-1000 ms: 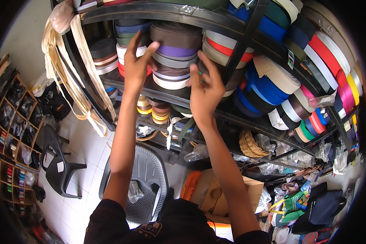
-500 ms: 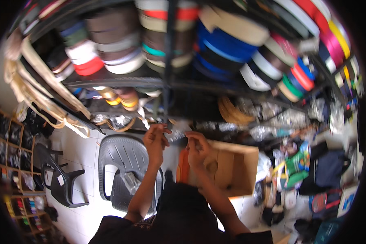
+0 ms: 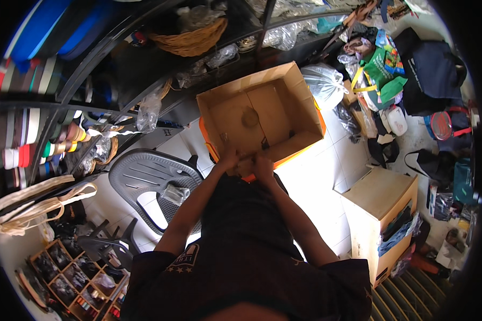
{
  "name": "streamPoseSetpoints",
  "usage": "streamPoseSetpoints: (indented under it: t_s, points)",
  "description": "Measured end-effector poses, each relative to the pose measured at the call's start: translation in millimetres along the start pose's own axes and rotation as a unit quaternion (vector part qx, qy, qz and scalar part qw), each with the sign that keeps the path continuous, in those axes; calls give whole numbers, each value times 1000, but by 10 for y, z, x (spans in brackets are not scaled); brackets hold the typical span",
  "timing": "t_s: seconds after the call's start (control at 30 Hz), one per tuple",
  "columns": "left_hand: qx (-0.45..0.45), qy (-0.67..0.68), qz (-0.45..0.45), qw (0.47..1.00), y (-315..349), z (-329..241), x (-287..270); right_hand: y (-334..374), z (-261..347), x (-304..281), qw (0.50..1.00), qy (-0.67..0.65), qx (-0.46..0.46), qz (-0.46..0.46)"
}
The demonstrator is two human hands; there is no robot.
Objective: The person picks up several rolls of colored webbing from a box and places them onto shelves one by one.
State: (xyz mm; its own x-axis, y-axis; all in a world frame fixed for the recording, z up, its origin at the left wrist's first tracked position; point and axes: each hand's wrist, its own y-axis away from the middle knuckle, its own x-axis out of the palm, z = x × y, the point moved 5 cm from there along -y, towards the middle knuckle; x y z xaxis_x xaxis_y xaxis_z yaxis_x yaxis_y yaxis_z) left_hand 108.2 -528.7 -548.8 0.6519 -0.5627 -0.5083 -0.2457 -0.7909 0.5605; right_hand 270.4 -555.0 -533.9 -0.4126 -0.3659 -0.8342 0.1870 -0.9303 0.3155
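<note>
An open cardboard box [image 3: 235, 93] stands in front of me on something orange [image 3: 322, 124], of which only the edges show. My left hand [image 3: 229, 159] is at the box's near side, its fingers curled. Close beside it, my right hand [image 3: 262, 166] is also closed at the near rim. Between them is a small brownish patch; whether it is a box flap or a separate thing, I cannot tell. Inside the box lie a round, ring-like brown thing [image 3: 250, 116] and a small dark piece [image 3: 265, 143].
Left of me is a grey plastic chair [image 3: 150, 166] with a clear plastic packet [image 3: 175, 193] on it. Shelves with ribbon rolls [image 3: 24, 155] and a wicker basket [image 3: 190, 40] line the far left. A wooden cabinet [image 3: 377, 195] stands right, bags [image 3: 383, 75] beyond it.
My view has swung right and down, from the ribbon shelves to the box. Both hands have gone from raised before the shelf, near a clear plastic thing, to the box's near side.
</note>
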Motion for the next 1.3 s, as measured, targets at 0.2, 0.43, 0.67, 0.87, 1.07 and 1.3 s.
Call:
streamPoseSetpoints:
  t_s: [0.2, 0.43, 0.67, 0.87, 1.07, 1.3]
  points:
    - [68, -6, 41, 997, -4, -95, 459, -164, -102, 176, 999, 25, 38, -14]
    - [-33, -41, 148, 988, -283, 233, 700, -190, -31, 150, 992, 67, 97, 55]
    - [-49, 0, 110, 993, -664, 169, 725, -238, -55, 204, 984, 59, 164, 47]
    - [-70, 80, 38, 994, -1234, 339, 780, -601, -211, 468, 964, 60, 99, 239]
    - [-62, 147, -11, 987, -2046, 513, 944, -1274, -1268, 824, 978, -67, 148, 131]
    - [-85, 203, -79, 972, -2483, 1210, 912, -2251, -1495, 1629, 976, -166, 144, 3]
